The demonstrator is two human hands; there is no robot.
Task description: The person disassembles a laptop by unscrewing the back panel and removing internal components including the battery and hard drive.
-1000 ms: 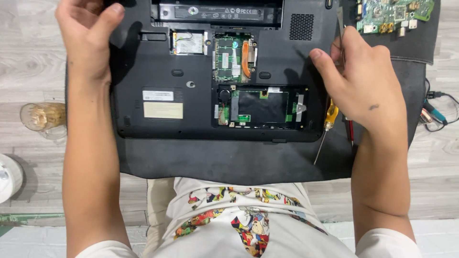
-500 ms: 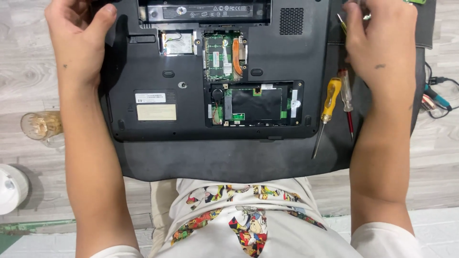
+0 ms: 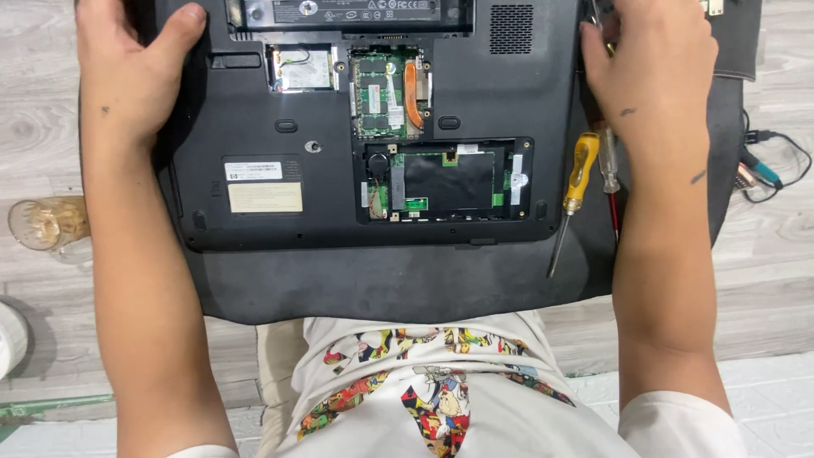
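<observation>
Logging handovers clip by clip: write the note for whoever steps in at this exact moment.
Left hand: resting on the upturned black laptop at its far left corner, thumb on the base.
Right hand: at the laptop's right edge, fingers closed around a thin tool whose tip barely shows.
Yellow-handled screwdriver and red-handled screwdriver lie on the black mat, right of the laptop.
Done: three bottom compartments are uncovered, boards exposed.
Left: the rest of the base is in place.
</observation>
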